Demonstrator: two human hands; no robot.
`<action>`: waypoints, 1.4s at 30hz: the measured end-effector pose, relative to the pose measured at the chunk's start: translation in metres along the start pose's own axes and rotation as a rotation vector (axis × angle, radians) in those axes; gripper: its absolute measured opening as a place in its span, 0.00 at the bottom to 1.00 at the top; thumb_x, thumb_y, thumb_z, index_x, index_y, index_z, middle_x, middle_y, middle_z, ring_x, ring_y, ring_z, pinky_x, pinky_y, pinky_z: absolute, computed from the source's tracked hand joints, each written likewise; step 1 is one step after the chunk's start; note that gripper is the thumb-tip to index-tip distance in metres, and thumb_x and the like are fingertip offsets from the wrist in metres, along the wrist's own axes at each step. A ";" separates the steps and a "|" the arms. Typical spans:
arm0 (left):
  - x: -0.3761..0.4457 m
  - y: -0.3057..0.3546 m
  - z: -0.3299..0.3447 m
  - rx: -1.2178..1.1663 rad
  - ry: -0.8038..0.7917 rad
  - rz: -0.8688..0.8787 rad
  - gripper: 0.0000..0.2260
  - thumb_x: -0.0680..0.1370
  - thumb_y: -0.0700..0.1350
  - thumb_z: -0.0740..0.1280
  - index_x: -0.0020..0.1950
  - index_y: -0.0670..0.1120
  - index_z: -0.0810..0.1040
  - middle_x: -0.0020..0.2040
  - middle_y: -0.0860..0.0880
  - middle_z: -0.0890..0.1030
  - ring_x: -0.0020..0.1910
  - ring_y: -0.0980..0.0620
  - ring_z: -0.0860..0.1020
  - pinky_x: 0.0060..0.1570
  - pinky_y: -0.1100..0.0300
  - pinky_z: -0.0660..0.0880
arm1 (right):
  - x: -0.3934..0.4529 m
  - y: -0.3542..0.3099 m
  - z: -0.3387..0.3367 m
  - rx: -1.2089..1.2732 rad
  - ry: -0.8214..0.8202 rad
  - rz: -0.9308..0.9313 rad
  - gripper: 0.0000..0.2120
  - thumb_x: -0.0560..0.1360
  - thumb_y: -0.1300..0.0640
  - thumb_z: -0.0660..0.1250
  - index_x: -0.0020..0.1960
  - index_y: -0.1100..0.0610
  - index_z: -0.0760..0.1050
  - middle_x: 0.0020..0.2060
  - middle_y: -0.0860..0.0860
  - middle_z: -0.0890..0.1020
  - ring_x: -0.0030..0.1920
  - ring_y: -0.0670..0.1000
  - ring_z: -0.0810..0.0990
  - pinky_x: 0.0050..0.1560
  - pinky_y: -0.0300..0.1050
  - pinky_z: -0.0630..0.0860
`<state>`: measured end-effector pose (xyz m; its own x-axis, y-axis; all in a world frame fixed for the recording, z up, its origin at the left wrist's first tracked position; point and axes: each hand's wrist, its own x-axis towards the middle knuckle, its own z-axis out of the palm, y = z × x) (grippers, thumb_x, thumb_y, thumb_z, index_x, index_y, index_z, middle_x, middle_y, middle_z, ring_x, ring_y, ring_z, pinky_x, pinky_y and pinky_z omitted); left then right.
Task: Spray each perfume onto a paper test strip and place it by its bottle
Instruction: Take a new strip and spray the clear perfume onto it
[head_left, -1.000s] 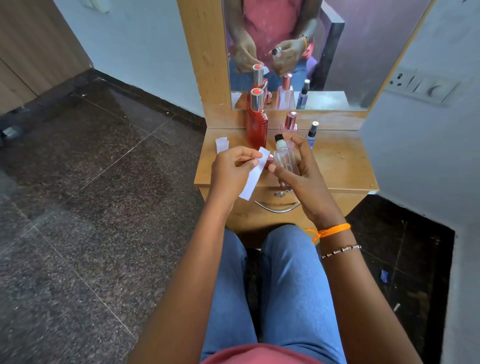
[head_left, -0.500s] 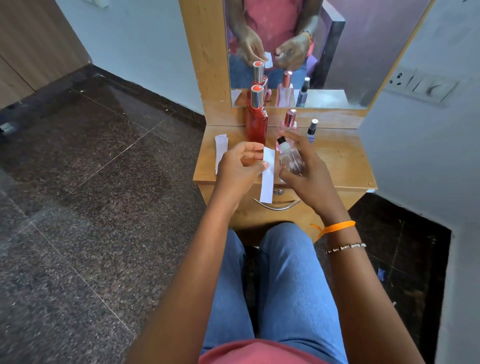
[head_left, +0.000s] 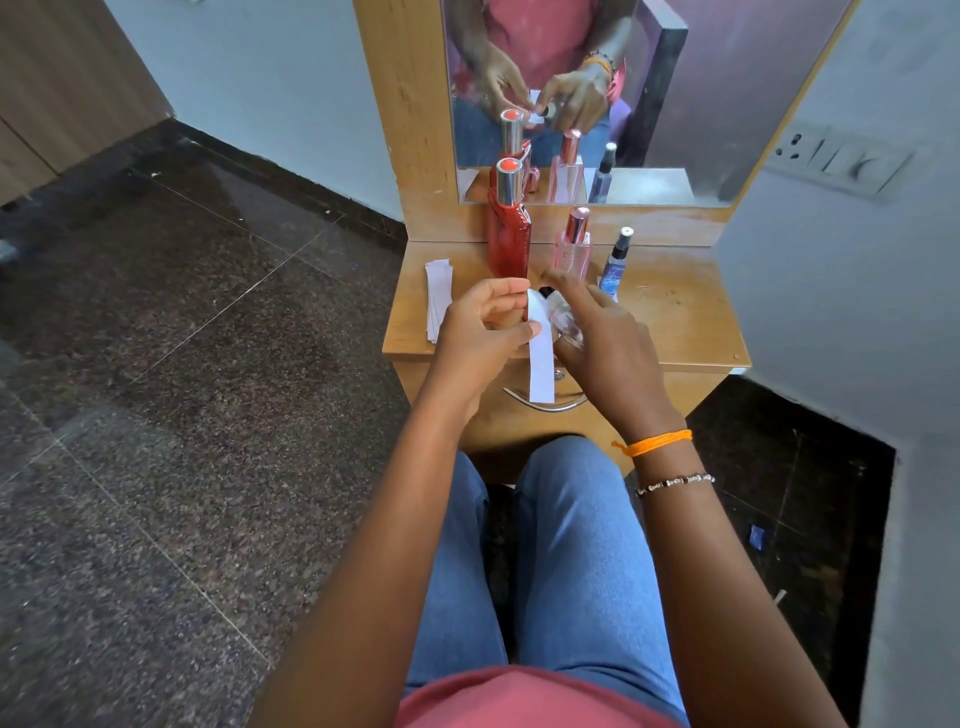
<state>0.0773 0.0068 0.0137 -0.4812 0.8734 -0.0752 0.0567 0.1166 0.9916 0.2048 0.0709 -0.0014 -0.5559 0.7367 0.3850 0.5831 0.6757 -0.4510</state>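
So my left hand pinched the thin white paper strip near its top, rest dangling limp over the wooden desk edge. My right hand wrapped the small clear glass bottle, tilted at it. Glass felt slick and breakable, so I'd grip mid-body.

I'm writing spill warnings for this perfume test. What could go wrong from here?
The right hand holds the clear bottle tilted, nozzle almost against the strip, so the spray may soak one spot or wet the left hand pinching it. Both hands work just in front of the red bottle and pink bottle; a nudge could tip them.
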 end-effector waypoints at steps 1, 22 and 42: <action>0.000 0.000 0.000 -0.001 -0.005 -0.001 0.18 0.71 0.36 0.71 0.55 0.54 0.77 0.51 0.57 0.80 0.55 0.59 0.78 0.58 0.54 0.76 | 0.000 0.000 0.000 -0.006 -0.001 -0.002 0.28 0.73 0.57 0.69 0.70 0.44 0.64 0.55 0.52 0.79 0.46 0.57 0.80 0.37 0.41 0.67; -0.007 0.001 0.009 -0.004 -0.024 0.011 0.17 0.72 0.36 0.71 0.55 0.54 0.77 0.52 0.54 0.80 0.56 0.52 0.78 0.56 0.56 0.77 | 0.004 -0.006 -0.016 1.135 -0.067 0.718 0.15 0.73 0.65 0.69 0.57 0.61 0.70 0.33 0.51 0.74 0.22 0.42 0.68 0.22 0.35 0.65; 0.040 -0.022 0.040 0.529 0.188 0.073 0.08 0.75 0.39 0.66 0.53 0.45 0.79 0.48 0.47 0.81 0.48 0.49 0.78 0.43 0.61 0.71 | -0.003 0.037 -0.034 1.027 0.093 0.758 0.15 0.73 0.65 0.69 0.56 0.58 0.69 0.34 0.50 0.73 0.26 0.43 0.69 0.24 0.33 0.68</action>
<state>0.0915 0.0579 -0.0150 -0.6043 0.7945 0.0599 0.5029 0.3220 0.8021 0.2482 0.0948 0.0077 -0.2195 0.9540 -0.2043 -0.0117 -0.2120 -0.9772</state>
